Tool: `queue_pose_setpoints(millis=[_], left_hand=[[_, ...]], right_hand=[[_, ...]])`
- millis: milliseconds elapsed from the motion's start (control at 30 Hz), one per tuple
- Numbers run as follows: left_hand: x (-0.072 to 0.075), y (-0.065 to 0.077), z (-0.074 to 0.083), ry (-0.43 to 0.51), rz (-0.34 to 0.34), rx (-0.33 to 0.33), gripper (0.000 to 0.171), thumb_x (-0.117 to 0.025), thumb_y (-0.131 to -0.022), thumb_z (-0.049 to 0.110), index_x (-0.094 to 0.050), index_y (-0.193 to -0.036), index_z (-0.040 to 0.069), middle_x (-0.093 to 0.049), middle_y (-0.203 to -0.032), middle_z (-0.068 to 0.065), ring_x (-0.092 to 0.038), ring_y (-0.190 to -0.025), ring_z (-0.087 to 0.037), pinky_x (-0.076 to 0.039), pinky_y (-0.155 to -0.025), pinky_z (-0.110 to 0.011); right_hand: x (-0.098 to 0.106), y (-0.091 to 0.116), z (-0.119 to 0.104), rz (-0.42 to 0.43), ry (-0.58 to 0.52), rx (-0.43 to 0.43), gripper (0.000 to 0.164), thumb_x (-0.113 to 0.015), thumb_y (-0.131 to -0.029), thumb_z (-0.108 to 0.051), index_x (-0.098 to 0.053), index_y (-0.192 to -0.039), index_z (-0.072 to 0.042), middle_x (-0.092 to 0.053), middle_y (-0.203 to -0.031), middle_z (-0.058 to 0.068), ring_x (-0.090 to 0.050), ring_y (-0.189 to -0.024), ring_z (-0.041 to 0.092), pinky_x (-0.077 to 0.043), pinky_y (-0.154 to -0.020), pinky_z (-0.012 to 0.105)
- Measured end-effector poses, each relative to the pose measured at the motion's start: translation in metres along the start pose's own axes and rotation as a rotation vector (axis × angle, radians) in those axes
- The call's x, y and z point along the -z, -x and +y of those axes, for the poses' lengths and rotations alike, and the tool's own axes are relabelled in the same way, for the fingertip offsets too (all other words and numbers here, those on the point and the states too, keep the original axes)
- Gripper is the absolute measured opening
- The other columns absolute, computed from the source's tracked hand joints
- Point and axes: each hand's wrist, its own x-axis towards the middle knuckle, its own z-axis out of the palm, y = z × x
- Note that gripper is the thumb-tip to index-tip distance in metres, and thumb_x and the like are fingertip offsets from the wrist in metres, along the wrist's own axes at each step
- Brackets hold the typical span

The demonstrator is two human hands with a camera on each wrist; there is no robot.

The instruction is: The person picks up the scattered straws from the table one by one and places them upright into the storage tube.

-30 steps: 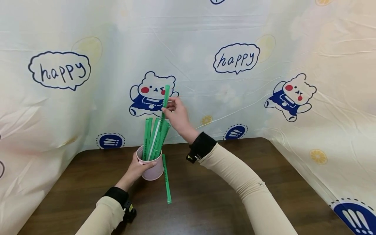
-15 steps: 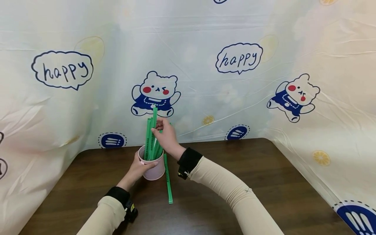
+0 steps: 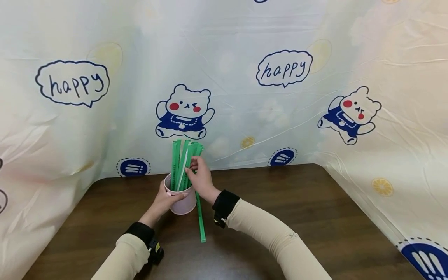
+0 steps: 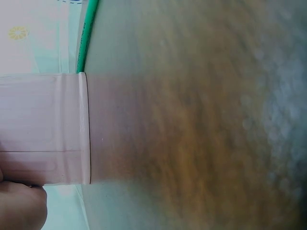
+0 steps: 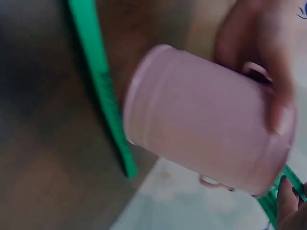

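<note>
My left hand [image 3: 163, 202] grips a small pink pail [image 3: 183, 206], its thumb over the rim. In the right wrist view the pail [image 5: 206, 120] has small loops on its sides. Several long, thin green printed strips [image 3: 177, 163] stand upright in it, one showing a white face. My right hand [image 3: 202, 181] is at the right side of this bundle, above the rim. In the right wrist view its thumb and finger [image 5: 288, 199] pinch a green strip [image 5: 294, 179]. Another green strip [image 3: 201, 223] lies on the table just right of the pail.
The dark brown wooden table [image 3: 266, 210] reaches back to a pale curtain [image 3: 238, 112] printed with bears and "happy" bubbles. The pail stands near the table's back edge. Black wrist bands with cameras sit on both wrists.
My right hand has come down from above the pail with a green strip, lowering it into the bundle. The left hand has kept its grip on the pail.
</note>
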Motion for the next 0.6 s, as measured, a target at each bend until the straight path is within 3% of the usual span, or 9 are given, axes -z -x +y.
queue_pose_setpoints(millis=[600], left_hand=[[-0.002, 0.000, -0.003, 0.025, 0.015, -0.024, 0.104, -0.072, -0.089, 0.021, 0.002, -0.160, 0.001, -0.016, -0.162, -0.029, -0.029, -0.146, -0.044, -0.028, -0.123, -0.065]], right_hand=[[-0.003, 0.005, 0.018, 0.138, -0.046, -0.046, 0.033, -0.065, -0.098, -0.009, -0.056, -0.128, 0.003, -0.062, -0.113, 0.021, -0.063, -0.102, 0.030, -0.052, -0.088, 0.027]])
